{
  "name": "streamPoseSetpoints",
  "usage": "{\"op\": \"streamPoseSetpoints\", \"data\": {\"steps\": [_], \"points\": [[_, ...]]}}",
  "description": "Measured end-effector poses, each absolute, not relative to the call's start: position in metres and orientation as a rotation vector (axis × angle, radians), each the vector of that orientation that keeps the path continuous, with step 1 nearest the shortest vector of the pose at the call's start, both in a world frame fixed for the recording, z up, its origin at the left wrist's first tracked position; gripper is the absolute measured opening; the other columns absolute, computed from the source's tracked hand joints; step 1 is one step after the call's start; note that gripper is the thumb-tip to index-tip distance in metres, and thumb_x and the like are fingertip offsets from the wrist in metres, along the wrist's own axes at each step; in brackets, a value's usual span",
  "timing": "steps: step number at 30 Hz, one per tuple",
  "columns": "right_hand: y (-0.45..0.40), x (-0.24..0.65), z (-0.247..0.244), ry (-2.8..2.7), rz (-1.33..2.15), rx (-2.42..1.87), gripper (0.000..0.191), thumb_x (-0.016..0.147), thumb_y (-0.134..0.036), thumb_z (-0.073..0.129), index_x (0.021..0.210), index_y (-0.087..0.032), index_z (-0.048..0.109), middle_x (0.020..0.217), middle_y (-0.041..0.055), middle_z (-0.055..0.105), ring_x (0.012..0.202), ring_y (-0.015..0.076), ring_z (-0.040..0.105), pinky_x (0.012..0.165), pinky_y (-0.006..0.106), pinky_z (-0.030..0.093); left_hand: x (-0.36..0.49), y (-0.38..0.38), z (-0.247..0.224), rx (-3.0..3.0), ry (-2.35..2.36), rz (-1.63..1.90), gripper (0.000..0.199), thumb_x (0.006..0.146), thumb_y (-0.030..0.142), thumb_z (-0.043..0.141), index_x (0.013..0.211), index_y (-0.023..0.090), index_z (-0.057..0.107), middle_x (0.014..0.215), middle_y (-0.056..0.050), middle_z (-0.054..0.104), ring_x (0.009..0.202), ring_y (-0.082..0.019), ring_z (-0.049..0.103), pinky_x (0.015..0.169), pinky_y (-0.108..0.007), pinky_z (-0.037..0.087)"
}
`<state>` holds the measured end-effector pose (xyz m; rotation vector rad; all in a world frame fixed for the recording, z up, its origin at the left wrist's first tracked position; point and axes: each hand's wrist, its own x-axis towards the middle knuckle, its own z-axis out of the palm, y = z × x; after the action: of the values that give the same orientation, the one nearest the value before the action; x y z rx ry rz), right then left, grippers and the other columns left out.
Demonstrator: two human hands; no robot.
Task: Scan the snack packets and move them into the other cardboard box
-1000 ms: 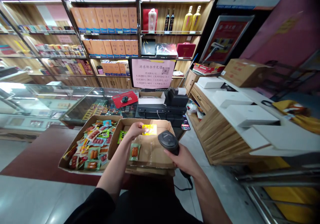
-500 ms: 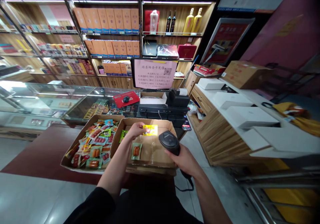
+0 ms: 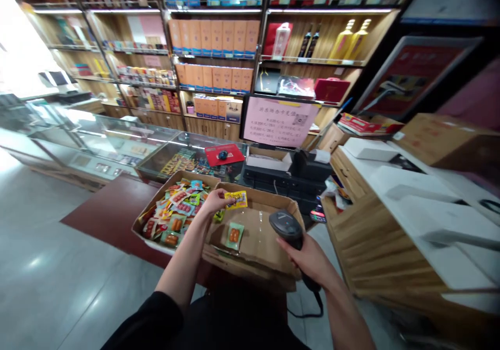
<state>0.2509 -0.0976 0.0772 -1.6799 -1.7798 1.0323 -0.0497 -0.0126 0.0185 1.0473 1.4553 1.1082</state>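
Observation:
Between the fingers of my left hand [image 3: 216, 202] is a small yellow snack packet [image 3: 237, 199], held above a shallow cardboard box [image 3: 269, 240]. My right hand [image 3: 308, 256] is wrapped round the handle of a black barcode scanner [image 3: 287, 224], its head over the right side of that box. A green-edged sausage packet [image 3: 235, 235] lies on the box floor. Partly hidden behind my left hand is a green packet [image 3: 219, 215]. To the left, a second cardboard box [image 3: 146, 239] holds a heap of colourful small packets [image 3: 180, 208].
Behind the boxes stand a glass display counter [image 3: 156, 144], a cash drawer with a printer [image 3: 312, 165], and a screen covered by a pink sign [image 3: 279, 122]. A phone [image 3: 318, 213] lies near the right box. A wooden cabinet [image 3: 367, 240] bounds the right side.
My view has swung left, so everything sits further right. The bright light on the yellow packet is gone, and the packet is tilted a little. Both hands keep their hold.

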Motion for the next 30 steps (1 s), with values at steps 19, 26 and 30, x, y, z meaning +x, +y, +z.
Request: {"op": "streamPoseSetpoints", "data": {"steps": [19,26,30], "points": [[-0.076,0.224,0.066,-1.914,1.081,-1.707,0.037,0.073,-0.059,0.065,0.079,-0.024,0.057,0.051,0.0004,0.063,0.047,0.021,0.061,0.05,0.032,0.048,-0.178,-0.084,0.043,0.87,1.692,1.531,0.057,0.056,0.051,0.086,0.094,0.012,0.068,0.088,-0.01,0.073,0.078,-0.019,0.069,0.059,-0.024,0.05],[-0.096,0.232,0.075,-1.839,1.101,-1.708,0.034,0.073,-0.054,0.068,0.083,-0.022,0.062,0.049,-0.0009,0.061,0.044,0.0191,0.058,0.045,0.029,0.044,-0.127,-0.063,0.035,1.016,1.639,1.33,0.053,0.056,0.048,0.087,0.092,0.014,0.069,0.089,-0.008,0.073,0.074,-0.018,0.067,0.057,-0.024,0.05],[-0.109,0.237,0.082,-1.8,1.077,-1.696,0.037,0.074,-0.05,0.068,0.094,-0.019,0.066,0.049,-0.0013,0.062,0.045,0.0192,0.06,0.046,0.028,0.046,-0.087,-0.052,0.022,1.108,1.552,1.161,0.052,0.056,0.048,0.087,0.091,0.015,0.067,0.085,-0.007,0.071,0.068,-0.016,0.065,0.055,-0.023,0.049]]}}
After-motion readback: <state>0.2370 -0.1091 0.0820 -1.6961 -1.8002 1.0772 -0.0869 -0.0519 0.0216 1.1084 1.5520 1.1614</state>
